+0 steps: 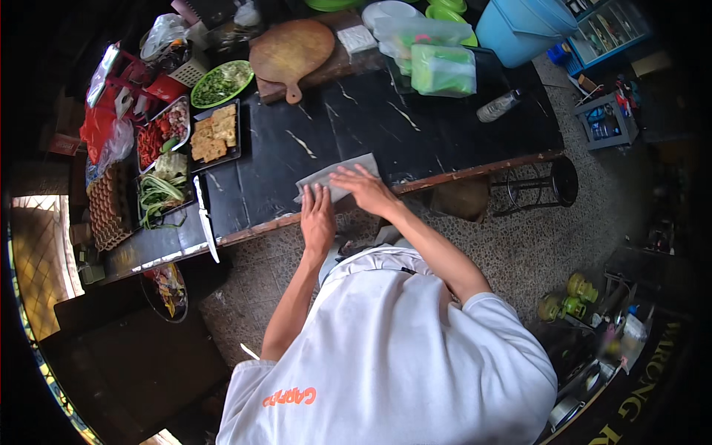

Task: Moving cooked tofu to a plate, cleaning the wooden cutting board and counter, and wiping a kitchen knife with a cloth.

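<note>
A folded grey cloth (340, 176) lies flat at the near edge of the black table. Both palms are down: my left hand (318, 218) rests its fingertips on the cloth's left end, and my right hand (364, 190) presses on its right part with fingers spread. Neither hand grips the cloth. Left of them, a knife (204, 218) lies across the table edge, one end sticking out past it. Beyond the knife is a black tray of fried slabs of food (214, 133). A round wooden cutting board (292, 51) is at the back.
On the left stand a tray of chillies and shallots (164, 132), leafy greens (161, 192), a green bowl of chopped greens (222, 83) and stacked eggs (108, 208). Bagged green items (443, 70), a bottle (499, 105) and a blue bucket (520, 30) stand right. A stool (563, 181) is beyond the edge.
</note>
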A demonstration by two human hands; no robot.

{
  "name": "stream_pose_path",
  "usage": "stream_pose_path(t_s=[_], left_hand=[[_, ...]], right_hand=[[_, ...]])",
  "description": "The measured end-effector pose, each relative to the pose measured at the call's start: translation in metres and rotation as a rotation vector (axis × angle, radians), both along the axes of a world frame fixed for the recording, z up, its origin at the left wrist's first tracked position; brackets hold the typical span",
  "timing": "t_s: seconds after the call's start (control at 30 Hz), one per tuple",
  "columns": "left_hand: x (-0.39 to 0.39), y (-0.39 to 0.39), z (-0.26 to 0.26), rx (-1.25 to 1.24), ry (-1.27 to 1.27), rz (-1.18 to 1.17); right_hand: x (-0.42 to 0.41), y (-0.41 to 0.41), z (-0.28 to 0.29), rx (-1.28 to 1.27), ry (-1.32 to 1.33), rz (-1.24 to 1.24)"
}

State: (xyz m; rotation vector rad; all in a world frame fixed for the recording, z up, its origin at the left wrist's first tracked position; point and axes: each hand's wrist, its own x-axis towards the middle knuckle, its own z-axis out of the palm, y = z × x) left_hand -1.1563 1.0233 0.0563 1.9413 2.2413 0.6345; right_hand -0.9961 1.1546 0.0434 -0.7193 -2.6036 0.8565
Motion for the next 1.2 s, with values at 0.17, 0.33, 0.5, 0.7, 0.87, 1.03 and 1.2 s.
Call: stream_pose_path(t_s=[0.17,0.33,0.5,0.7,0.87,1.03,1.2], left_hand=[[0.084,0.055,-0.012,0.033,-0.057,-0.171],[0.176,0.082,-0.025,0.031,0.086,-0.39],[0.239,0.106,-0.027,0.096,-0.066,-0.564],[0.23,0.141,0.013,0.157,-0.048,-0.675],[0.111,0.066,-0.015,0.035,0.032,-0.528],[0.051,-0.012,0.014,0.046,-0.072,-0.086],[0.022,-0.053,0.043,0.032,-0.18,0.307]], right_hand=[[0.101,0.02,0.007,-0.072,0.011,-0.206],[0.205,0.018,0.005,-0.08,-0.01,-0.397],[0.287,0.001,0.015,-0.1,-0.051,-0.64],[0.247,-0.011,0.011,0.207,0.017,-0.883],[0.166,-0.029,-0.027,0.092,0.017,-0.388],[0.062,-0.041,-0.022,-0.065,0.074,-0.064],[0.01,-0.03,0.018,-0.35,0.113,0.065]])
